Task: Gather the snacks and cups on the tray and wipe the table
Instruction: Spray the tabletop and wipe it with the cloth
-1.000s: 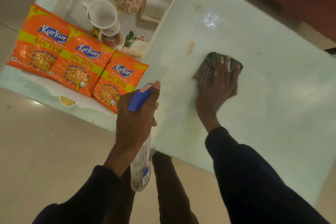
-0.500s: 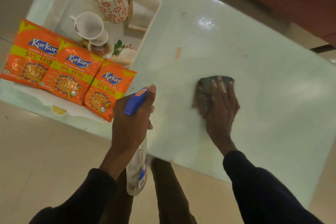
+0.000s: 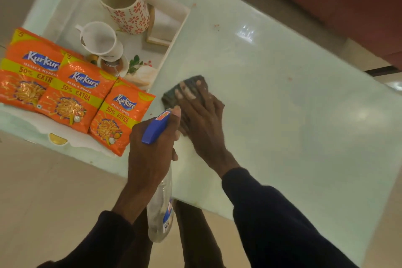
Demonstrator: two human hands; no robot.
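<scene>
One wide-angle view looks steeply down from the person's head onto the pale surface [image 3: 293,104], close above its near edge. The frame sits tilted, floor [image 3: 43,191] showing below.

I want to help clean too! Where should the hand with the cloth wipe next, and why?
Probably slide the cloth toward the small reddish spots on the table beside the tray's far corner. The right hand presses flat on the cloth, those spots look unwiped, and the left hand holds the spray bottle if they stick.
</scene>
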